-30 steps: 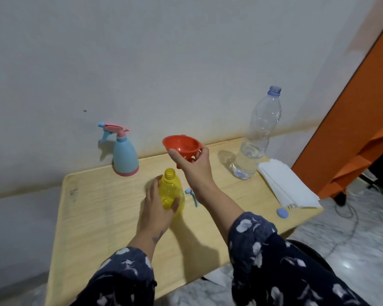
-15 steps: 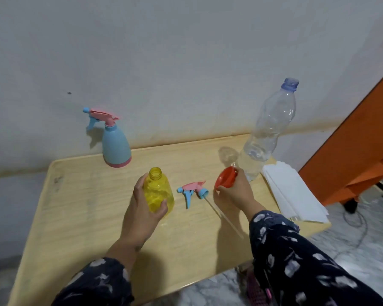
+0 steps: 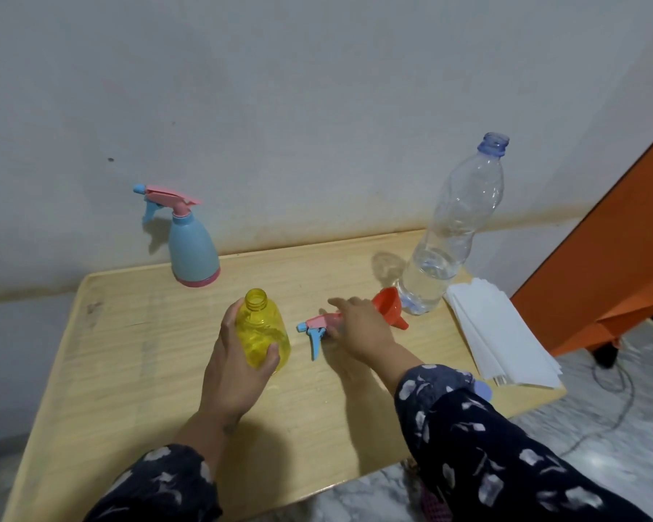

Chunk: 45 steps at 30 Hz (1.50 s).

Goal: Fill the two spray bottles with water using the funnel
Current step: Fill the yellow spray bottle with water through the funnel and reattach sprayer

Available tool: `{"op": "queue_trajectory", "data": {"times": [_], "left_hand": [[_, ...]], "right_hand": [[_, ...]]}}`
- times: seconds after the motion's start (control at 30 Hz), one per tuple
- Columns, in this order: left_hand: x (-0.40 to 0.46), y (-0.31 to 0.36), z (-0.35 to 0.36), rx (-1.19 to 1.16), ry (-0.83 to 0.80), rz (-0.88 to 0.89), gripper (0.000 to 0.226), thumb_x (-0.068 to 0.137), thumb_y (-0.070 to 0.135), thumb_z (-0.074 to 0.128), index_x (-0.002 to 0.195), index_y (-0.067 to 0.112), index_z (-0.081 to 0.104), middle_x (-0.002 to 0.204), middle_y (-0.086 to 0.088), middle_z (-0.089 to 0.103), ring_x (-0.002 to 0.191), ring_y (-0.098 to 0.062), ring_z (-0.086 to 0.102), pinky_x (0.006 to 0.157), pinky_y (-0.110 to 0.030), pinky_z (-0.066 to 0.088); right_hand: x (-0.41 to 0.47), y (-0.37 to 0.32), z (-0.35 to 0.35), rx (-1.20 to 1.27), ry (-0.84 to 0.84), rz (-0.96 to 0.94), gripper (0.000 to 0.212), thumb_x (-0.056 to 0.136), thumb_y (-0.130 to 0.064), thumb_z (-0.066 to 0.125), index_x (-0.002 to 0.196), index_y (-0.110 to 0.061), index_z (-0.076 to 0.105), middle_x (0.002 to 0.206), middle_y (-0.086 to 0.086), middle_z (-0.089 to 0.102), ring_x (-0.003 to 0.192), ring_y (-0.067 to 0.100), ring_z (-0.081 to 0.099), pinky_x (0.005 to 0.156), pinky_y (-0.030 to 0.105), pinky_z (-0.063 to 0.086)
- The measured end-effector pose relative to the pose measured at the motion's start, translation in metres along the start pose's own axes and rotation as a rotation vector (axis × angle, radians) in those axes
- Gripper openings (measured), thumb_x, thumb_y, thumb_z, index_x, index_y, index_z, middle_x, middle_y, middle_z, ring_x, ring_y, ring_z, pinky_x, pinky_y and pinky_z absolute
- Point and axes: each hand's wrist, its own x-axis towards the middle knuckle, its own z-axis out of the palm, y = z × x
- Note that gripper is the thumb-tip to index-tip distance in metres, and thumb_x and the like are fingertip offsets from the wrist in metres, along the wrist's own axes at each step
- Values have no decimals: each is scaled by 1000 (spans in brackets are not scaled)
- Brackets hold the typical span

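Observation:
A yellow spray bottle (image 3: 262, 333) stands uncapped on the wooden table (image 3: 129, 371), and my left hand (image 3: 234, 371) is wrapped around its side. Its pink and blue spray head (image 3: 315, 325) lies on the table just to the right. My right hand (image 3: 362, 325) lies over the rear of that spray head, fingers spread and index finger stretched out. The red funnel (image 3: 389, 305) lies on its side behind my right hand, free of it. A clear water bottle (image 3: 453, 227), uncapped and about a third full, stands beside the funnel. The blue spray bottle (image 3: 191, 246) stands closed near the wall.
A stack of white paper sheets (image 3: 498, 337) lies at the table's right edge, with a blue bottle cap (image 3: 483, 389) near my right sleeve. An orange cabinet (image 3: 619, 258) stands to the right. The wall runs right behind the table.
My right hand has carried the funnel from above the yellow bottle to the table, let it go beside the water bottle, and moved left onto the spray head. My left hand stays on the yellow bottle.

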Motion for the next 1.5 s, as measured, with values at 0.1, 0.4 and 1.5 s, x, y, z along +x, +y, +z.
{"op": "queue_trajectory", "data": {"times": [0.1,0.4,1.5], "left_hand": [[-1,2,1,-74,-7,-7,84,83,50,64,137,57,-1,151,3,32,129,-24,43,98,-38,41],[9,18,-13,-50,-15,18,81,81,58,64,136,65,5,145,10,42,123,-21,50,90,-36,47],[34,92,-120,153,-88,141,70,76,64,62,131,59,19,111,9,62,97,-20,62,82,-40,54]], "right_hand": [[4,-10,7,-47,-149,85,50,89,-23,54,138,-23,43,117,10,60,104,29,57,85,36,48],[21,-21,-24,315,-4,232,54,88,-16,54,141,-18,44,134,5,57,110,23,60,84,30,46],[7,-193,-159,978,532,-35,54,72,-14,79,115,-22,48,80,0,56,73,20,59,71,35,52]]}}
